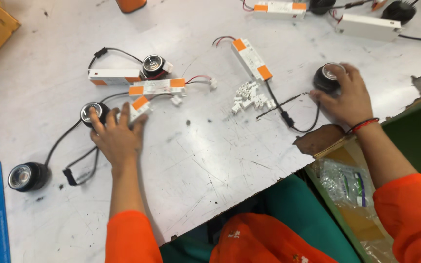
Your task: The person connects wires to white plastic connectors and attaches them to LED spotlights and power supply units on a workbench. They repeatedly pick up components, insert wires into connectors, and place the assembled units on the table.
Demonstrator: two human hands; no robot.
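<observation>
Two hands are working over a scratched white worktable (210, 160).
The right hand (348, 95) is gripping a black spotlight (328, 78) near the table's edge; the left hand (118, 136), fingers spread, is resting on a white driver box (140, 108) beside another spotlight (92, 114).

I see all of this through the one camera on my head, tilted steeply down over the near edge of the white worktable (210, 160). It faces away from my body, across the tabletop, so the table's far side runs along the top of the frame and my orange sleeves enter from the bottom. It sits close: the table fills nearly the whole view, with only its broken near-right corner and the green bin just beyond that corner showing past it. There is no second view to overlap.
</observation>
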